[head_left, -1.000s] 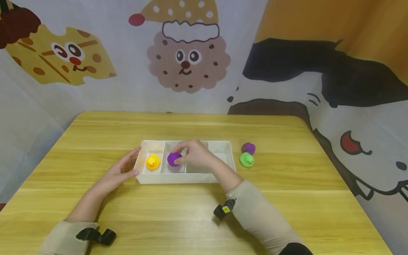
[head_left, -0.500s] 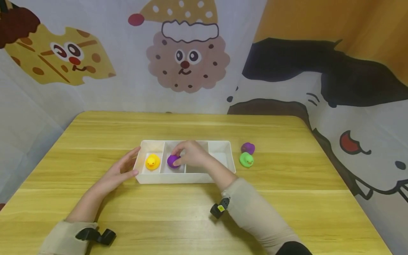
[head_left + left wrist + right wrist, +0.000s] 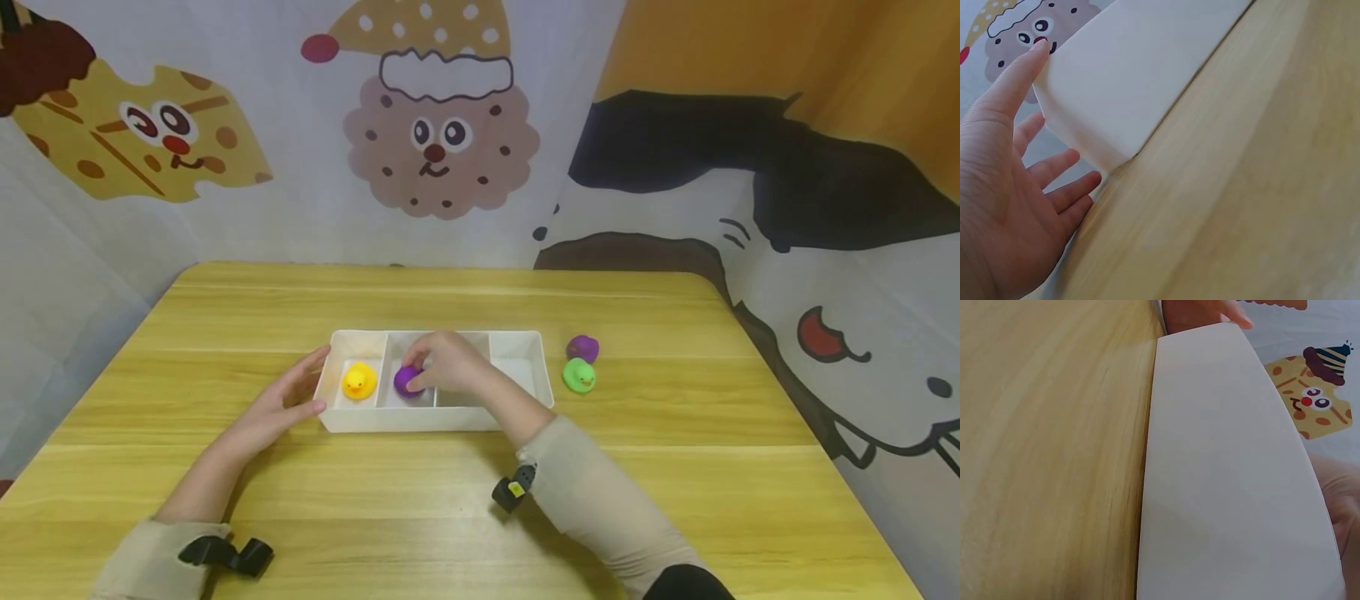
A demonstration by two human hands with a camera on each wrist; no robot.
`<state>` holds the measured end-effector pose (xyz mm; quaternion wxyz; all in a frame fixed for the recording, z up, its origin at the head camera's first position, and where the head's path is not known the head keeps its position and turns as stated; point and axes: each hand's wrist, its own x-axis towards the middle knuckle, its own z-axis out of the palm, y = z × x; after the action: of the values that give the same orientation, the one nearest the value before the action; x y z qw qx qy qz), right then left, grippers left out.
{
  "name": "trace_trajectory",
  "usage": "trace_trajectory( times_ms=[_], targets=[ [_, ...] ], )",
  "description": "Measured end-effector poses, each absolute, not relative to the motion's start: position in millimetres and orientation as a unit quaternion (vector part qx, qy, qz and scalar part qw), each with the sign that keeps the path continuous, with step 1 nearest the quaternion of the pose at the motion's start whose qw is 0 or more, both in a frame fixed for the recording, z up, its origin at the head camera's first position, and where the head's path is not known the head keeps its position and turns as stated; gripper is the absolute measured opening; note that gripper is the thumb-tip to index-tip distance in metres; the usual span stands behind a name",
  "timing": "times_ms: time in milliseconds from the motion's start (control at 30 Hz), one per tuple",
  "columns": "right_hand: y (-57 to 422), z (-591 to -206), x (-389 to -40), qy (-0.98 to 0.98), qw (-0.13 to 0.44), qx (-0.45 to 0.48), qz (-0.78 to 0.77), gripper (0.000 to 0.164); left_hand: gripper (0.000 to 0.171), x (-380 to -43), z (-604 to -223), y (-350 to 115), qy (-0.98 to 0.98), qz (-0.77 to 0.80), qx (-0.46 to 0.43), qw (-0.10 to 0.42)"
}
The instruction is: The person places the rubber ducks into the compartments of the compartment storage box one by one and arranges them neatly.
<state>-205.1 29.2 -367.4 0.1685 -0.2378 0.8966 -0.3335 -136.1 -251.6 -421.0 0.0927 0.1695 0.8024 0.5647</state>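
A white divided box [image 3: 405, 421] lies lengthwise on the table. My left hand [image 3: 273, 412] rests against its left end, fingers spread and thumb near the front corner; the left wrist view shows that hand [image 3: 1016, 181] loosely extended along the box [image 3: 1122, 75]. In the leftmost compartment sits a yellow rubber duck [image 3: 359, 381]. My right hand [image 3: 452, 363] reaches into the compartment beside it and pinches a purple rubber duck [image 3: 407, 382] low inside. Whether that duck touches the floor I cannot tell. In the right wrist view the box wall [image 3: 1222, 462] hides the fingers.
Right of the box, a green rubber duck [image 3: 580, 376] and another purple duck [image 3: 583, 348] stand close together on the wooden table [image 3: 420, 517]. A curtain printed with cartoon figures [image 3: 442, 142] hangs behind the table's far edge.
My right hand and forearm have shifted slightly left and down, and the purple duck sits a little lower in its compartment. The left hand stays in place.
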Motion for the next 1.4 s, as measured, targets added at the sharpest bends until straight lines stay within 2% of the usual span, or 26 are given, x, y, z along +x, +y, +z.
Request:
trace_trajectory(
  times_ms=[567,1400],
  targets=[
    [46.3,-355.4,-199.9,0.886,0.127,-0.241,-0.376,0.03,0.072,-137.4,-423.4,-254.3,0.799,0.57,0.17,0.093],
    [107.7,-331.2,-163.0,0.864,0.034,-0.235,-0.443,0.028,0.071,-136.7,-424.2,-252.2,0.8,0.567,0.174,0.089]
  ],
)
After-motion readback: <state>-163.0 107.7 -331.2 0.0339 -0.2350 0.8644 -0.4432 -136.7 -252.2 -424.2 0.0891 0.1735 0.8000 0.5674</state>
